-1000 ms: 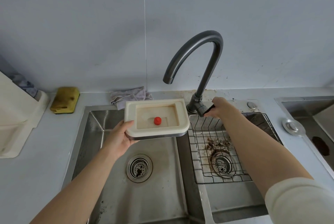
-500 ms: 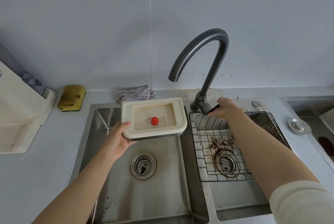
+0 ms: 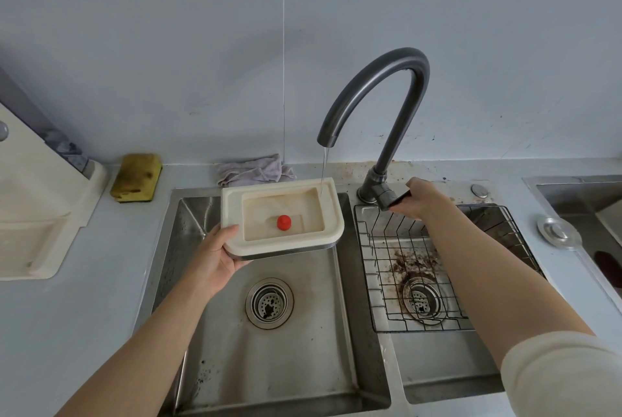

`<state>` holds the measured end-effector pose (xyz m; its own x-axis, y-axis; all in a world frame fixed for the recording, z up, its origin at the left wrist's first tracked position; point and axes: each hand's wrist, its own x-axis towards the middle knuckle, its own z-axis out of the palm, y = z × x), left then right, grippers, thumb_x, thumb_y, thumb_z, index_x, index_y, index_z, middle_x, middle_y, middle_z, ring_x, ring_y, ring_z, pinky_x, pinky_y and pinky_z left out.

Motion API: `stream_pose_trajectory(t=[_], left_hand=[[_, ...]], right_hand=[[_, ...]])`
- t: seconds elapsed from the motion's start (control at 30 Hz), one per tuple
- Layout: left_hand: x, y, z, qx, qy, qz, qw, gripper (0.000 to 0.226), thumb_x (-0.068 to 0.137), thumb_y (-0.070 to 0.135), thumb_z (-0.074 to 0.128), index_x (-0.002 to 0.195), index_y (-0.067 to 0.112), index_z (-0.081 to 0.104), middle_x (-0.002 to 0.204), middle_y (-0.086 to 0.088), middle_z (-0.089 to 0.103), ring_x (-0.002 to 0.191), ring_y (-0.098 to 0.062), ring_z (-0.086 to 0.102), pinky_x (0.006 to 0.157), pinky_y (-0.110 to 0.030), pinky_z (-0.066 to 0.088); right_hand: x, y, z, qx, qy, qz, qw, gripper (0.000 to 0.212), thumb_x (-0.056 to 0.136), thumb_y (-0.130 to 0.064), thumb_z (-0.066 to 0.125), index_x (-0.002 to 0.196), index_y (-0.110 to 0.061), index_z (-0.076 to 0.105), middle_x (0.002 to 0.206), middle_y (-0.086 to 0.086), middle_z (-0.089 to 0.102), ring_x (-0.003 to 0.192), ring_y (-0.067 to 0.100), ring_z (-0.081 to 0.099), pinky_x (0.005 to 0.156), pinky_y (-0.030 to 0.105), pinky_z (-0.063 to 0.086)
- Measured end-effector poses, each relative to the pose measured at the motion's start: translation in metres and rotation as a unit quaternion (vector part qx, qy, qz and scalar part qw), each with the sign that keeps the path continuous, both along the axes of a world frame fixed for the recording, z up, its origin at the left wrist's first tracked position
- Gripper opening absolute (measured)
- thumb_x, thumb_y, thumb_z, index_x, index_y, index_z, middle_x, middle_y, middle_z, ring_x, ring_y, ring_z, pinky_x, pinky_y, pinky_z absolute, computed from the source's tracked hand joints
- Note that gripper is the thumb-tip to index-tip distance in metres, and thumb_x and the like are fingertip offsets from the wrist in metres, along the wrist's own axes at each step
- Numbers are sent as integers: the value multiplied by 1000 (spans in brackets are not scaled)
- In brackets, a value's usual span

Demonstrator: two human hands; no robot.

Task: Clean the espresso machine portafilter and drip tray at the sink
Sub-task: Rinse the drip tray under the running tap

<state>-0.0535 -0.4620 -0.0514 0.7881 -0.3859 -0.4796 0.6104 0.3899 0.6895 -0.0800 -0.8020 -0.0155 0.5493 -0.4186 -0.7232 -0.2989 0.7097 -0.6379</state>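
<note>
My left hand (image 3: 215,260) grips the near left corner of a cream drip tray (image 3: 331,214) and holds it level over the left sink basin (image 3: 279,359). A small red float (image 3: 283,223) stands in the tray's stained hollow. My right hand (image 3: 422,199) holds the lever of the dark grey faucet (image 3: 377,93). A thin stream of water (image 3: 323,167) falls from the spout into the tray's far right corner. No portafilter is in view.
A wire rack (image 3: 434,268) with coffee grounds sits in the right basin. A yellow sponge (image 3: 136,177) and a grey cloth (image 3: 255,169) lie on the counter behind the sink. A cream appliance (image 3: 30,214) stands at left. A metal plug (image 3: 558,233) lies at right.
Water now runs from the spout into the tray; earlier it was dry. My right hand stays on the lever, my left hand keeps the tray under the spout.
</note>
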Motion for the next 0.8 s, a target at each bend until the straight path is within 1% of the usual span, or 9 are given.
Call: stream_pose_trajectory(t=[0.17, 0.3, 0.37, 0.43, 0.5, 0.57, 0.63, 0.7, 0.8], left_hand=[[-2, 5, -1, 4, -5, -2, 1000, 23, 92, 9, 41, 106, 21, 55, 105, -5, 62, 97, -22, 59, 59, -30, 59], [-4, 8, -2, 1, -4, 0, 1000, 24, 91, 9, 41, 105, 22, 56, 104, -4, 63, 97, -22, 59, 59, -30, 59], [-5, 10, -4, -5, -3, -6, 1000, 25, 91, 10, 41, 106, 23, 56, 105, -4, 63, 98, -22, 59, 63, -32, 60], [-6, 12, -5, -6, -1, -12, 1000, 26, 90, 10, 42, 108, 23, 55, 108, -4, 63, 100, -23, 59, 69, -36, 59], [-7, 13, -5, -6, 3, -11, 1000, 26, 90, 10, 43, 109, 22, 54, 109, -5, 62, 100, -24, 59, 70, -37, 59], [-9, 12, -6, -8, 9, -6, 1000, 25, 90, 9, 43, 109, 20, 54, 107, -6, 62, 99, -24, 59, 66, -34, 60], [-10, 12, -6, -9, 11, -6, 1000, 24, 91, 8, 42, 108, 19, 54, 106, -6, 62, 97, -23, 59, 61, -32, 60], [-12, 12, -7, -10, 16, -8, 1000, 23, 91, 8, 42, 107, 19, 55, 107, -6, 62, 98, -24, 59, 59, -32, 60], [-13, 12, -9, -13, 18, -13, 1000, 22, 91, 9, 42, 105, 19, 55, 108, -7, 62, 99, -24, 59, 61, -33, 60]], right_hand=[[-2, 1, -1, 17, -9, -2, 1000, 52, 100, -24, 29, 145, -5, 10, 137, 21, 39, 114, 35, 54, 75, 47, 47], [-10, 12, 1, 53, -23, -13, 998, 58, 95, -36, 43, 136, 1, 27, 115, 20, 52, 94, 29, 59, 80, 37, 48], [-18, 24, 0, -16, 14, 44, 999, 56, 93, -36, 48, 136, -4, 31, 124, 21, 50, 109, 27, 55, 94, 34, 46], [-29, 42, 0, -109, 56, 129, 984, 60, 93, -34, 49, 143, -10, 26, 142, 23, 35, 128, 34, 42, 104, 39, 38], [-39, 64, 0, -113, 34, 210, 970, 59, 94, -32, 46, 146, -15, 21, 146, 23, 31, 131, 37, 39, 106, 44, 35], [-46, 82, -2, -90, 7, 278, 956, 57, 94, -32, 46, 144, -16, 25, 141, 22, 39, 125, 37, 46, 104, 46, 40], [-50, 94, -6, -95, -9, 320, 943, 52, 93, -31, 50, 138, -11, 35, 128, 20, 53, 110, 33, 58, 95, 43, 49], [-53, 103, -10, -96, -32, 322, 941, 48, 92, -25, 52, 135, -8, 39, 118, 15, 60, 97, 28, 63, 85, 39, 54], [-56, 108, -10, -111, -46, 324, 938, 46, 91, -15, 54, 134, -7, 40, 117, 12, 60, 93, 25, 65, 81, 37, 57]])
